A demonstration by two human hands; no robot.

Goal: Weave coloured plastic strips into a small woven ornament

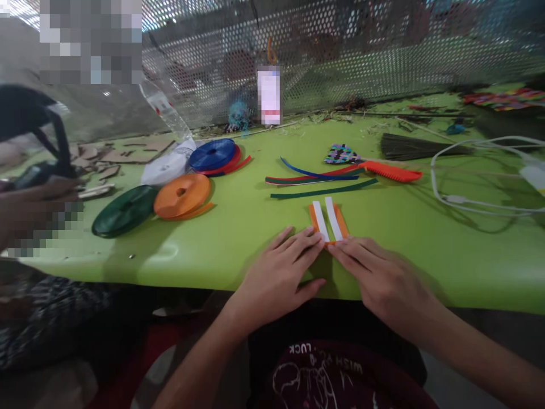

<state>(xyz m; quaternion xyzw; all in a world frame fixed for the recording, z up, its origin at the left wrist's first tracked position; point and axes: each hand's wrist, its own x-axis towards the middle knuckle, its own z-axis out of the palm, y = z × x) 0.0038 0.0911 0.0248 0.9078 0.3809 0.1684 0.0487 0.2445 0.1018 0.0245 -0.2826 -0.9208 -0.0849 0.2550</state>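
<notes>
White strips (334, 218) lie lengthwise over orange strips (342, 220) on the green tabletop, with an orange piece crossing their near end. My left hand (283, 275) rests with its fingers stretched out and thumb apart, fingertips touching the near left corner of the strips. At the near right corner, my right hand (385, 278) has its fingers together and bent onto the strips; its thumb is hidden. Just beyond are a loose dark green strip (326, 188) and a small bundle of strips with a blue strip (304, 169) on top.
Orange (168, 196), green (128, 211) and blue (213, 154) strip rolls lie left, the blue atop a red one. A clear bottle (168, 111) leans behind. An orange-red handled tool (395, 172) and white cable (434, 170) are right. A co-worker's hand (38, 207) shows far left.
</notes>
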